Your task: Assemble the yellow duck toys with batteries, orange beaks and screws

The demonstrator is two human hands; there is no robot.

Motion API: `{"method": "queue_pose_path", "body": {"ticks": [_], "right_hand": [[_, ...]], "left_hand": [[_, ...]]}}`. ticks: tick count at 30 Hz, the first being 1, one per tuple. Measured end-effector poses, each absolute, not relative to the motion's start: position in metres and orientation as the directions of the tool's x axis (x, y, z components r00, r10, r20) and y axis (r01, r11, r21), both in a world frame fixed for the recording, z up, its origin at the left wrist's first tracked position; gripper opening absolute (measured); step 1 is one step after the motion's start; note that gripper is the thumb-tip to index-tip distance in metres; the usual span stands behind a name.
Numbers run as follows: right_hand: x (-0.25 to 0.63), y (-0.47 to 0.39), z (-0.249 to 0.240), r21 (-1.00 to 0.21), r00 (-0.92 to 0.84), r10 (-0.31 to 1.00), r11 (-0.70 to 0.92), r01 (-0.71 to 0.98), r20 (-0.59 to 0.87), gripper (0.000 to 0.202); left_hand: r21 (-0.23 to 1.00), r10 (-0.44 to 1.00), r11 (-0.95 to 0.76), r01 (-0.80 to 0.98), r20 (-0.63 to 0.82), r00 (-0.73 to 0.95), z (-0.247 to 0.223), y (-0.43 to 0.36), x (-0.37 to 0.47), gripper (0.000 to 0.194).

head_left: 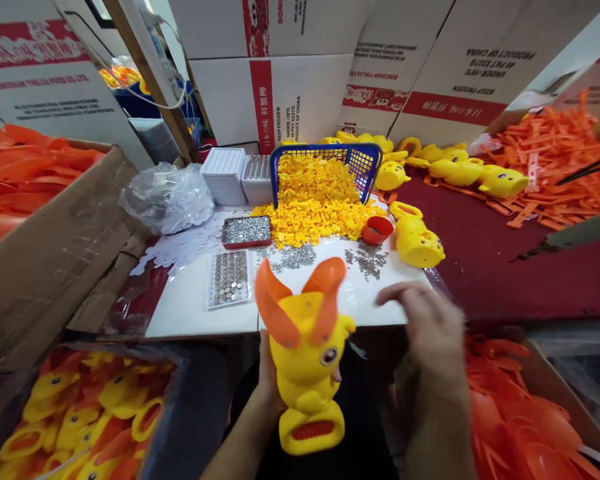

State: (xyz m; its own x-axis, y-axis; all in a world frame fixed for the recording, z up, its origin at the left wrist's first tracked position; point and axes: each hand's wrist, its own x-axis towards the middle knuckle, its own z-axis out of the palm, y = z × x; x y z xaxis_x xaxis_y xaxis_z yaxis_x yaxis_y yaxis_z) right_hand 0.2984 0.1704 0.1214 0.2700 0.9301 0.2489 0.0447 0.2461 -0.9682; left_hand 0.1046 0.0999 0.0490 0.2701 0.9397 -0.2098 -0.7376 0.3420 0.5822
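Yellow moulded-plastic animal toy [306, 380] with orange ear flaps [327, 313] is upright, near centre, before the white tabletop [180, 319]. Left hand [270, 377] grasps its left side. Right hand [425, 320], apart at right: fingers bent, blurred; cannot tell whether it holds anything. Judged light, stiff, slightly slippery; flaps probably flex. Best hold: body or yellow bottom loop [312, 446].

The basket [365, 172] stands behind the cup [380, 237] on the table [183, 310]. The toy [307, 373] is in front, in the left hand [269, 375].
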Motion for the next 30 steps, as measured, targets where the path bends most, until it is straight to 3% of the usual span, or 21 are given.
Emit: {"method": "queue_pose_path", "body": {"ticks": [2,4,9,14,23,27,30], "right_hand": [[0.270,0.151,0.106,-0.961,-0.271,0.932,0.267,0.070,0.240,0.017],[0.249,0.140,0.090,-0.964,-0.419,0.874,0.263,-0.020,0.247,0.023],[0.221,0.136,0.067,-0.981,-0.309,0.942,0.083,-0.175,0.135,0.032],[0.219,0.137,0.065,-0.971,-0.322,0.947,-0.063,-0.232,0.015,0.031],[0.217,0.132,0.057,-0.971,-0.195,0.970,0.100,-0.217,0.143,0.039],[0.210,0.133,0.053,-0.944,-0.243,0.969,-0.114,-0.309,-0.038,0.042],[0.204,0.134,0.050,-0.882,-0.294,0.948,-0.241,-0.404,-0.125,0.046]], "left_hand": [[0.546,0.942,0.336,-0.767,-0.207,0.265,0.039,0.104,0.101,0.093],[0.570,0.941,0.337,-0.749,-0.221,0.255,0.033,0.106,0.095,0.094],[0.532,0.928,0.343,-0.774,-0.321,0.191,0.027,0.107,0.085,0.083],[0.486,0.918,0.389,-0.783,-0.276,0.285,0.027,0.102,0.088,0.087],[0.423,0.889,0.448,-0.788,-0.301,0.344,0.041,0.090,0.090,0.088],[0.457,0.930,0.352,-0.817,-0.265,0.253,0.037,0.085,0.092,0.088],[0.579,0.973,0.227,-0.783,-0.168,0.158,0.026,0.076,0.094,0.091]]}}
